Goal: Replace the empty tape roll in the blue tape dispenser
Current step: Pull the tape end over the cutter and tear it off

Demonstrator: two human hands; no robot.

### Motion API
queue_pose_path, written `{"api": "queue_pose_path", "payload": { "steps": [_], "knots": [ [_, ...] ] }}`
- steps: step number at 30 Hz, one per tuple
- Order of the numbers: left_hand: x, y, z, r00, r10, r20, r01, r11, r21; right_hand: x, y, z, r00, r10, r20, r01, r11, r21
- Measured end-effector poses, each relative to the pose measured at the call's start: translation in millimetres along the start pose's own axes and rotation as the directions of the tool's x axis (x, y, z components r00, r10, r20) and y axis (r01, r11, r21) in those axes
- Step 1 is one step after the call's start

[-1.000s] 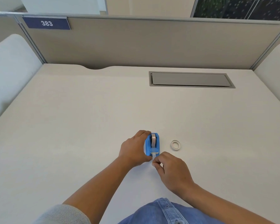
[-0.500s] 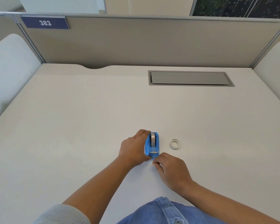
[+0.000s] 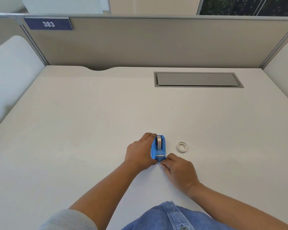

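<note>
The blue tape dispenser [image 3: 158, 150] stands on the white desk [image 3: 90, 130] with a roll of tape [image 3: 159, 141] seated in it. My left hand [image 3: 139, 151] wraps around its left side and holds it. My right hand [image 3: 178, 171] rests on the desk at the dispenser's near end, fingertips pinched together at the cutter. Whether they hold a tape end is too small to tell. The empty white tape core [image 3: 181, 147] lies flat on the desk to the right of the dispenser.
A grey cable hatch [image 3: 198, 79] is set into the desk at the back right. A beige partition [image 3: 156, 42] with a "383" sign [image 3: 48, 24] closes the far edge. White side panels flank the desk.
My right hand has moved slightly down toward the desk at the dispenser's front. The short tape end seen between its fingers earlier no longer shows. My left hand stays on the dispenser.
</note>
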State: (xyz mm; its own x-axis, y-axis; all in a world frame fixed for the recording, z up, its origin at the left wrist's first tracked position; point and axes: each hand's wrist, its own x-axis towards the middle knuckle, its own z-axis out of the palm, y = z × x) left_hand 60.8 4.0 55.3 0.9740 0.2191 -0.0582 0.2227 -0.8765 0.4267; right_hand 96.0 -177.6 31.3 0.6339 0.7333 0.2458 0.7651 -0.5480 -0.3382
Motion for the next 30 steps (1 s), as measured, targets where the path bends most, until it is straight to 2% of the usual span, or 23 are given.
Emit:
{"api": "queue_pose_path", "payload": {
  "steps": [3, 6, 9, 12, 15, 21, 27, 30],
  "knots": [
    [-0.3, -0.6, 0.9, 1.0, -0.003, 0.002, 0.003, 1.0, 0.001, -5.4, -0.6, -0.1, 0.997, 0.071, 0.038, -0.074, 0.994, 0.081],
    [0.0, -1.1, 1.5, 1.0, -0.003, 0.003, 0.003, 1.0, 0.006, -11.3, -3.0, -2.2, 0.976, 0.214, 0.038, -0.217, 0.958, 0.186],
    [0.7, -1.5, 2.2, 1.0, -0.009, 0.01, 0.009, 1.0, 0.008, -12.3, -2.7, -3.6, 0.923, 0.381, 0.055, -0.377, 0.869, 0.321],
    [0.8, -1.1, 2.3, 1.0, -0.01, 0.002, 0.01, 1.0, 0.002, -4.3, -5.6, -4.6, 0.878, 0.471, 0.085, -0.452, 0.757, 0.471],
    [0.8, -0.4, 1.9, 1.0, -0.006, -0.009, 0.006, 1.0, -0.001, 4.1, -5.7, -2.9, 0.873, 0.474, 0.113, -0.462, 0.731, 0.502],
    [0.1, 0.7, 1.4, 1.0, -0.003, -0.01, 0.003, 1.0, -0.003, 12.6, 4.0, -0.5, 0.9, 0.425, 0.1, -0.427, 0.809, 0.404],
    [3.5, 0.9, -2.0, 1.0, 0.002, 0.018, -0.003, 0.999, 0.035, 17.0, 8.0, -2.7, 0.905, 0.399, 0.145, -0.424, 0.834, 0.352],
    [4.9, 0.9, -2.1, 1.0, 0.006, 0.023, -0.007, 0.999, 0.049, 21.9, 8.1, -4.4, 0.921, 0.355, 0.163, -0.388, 0.879, 0.278]
  ]
}}
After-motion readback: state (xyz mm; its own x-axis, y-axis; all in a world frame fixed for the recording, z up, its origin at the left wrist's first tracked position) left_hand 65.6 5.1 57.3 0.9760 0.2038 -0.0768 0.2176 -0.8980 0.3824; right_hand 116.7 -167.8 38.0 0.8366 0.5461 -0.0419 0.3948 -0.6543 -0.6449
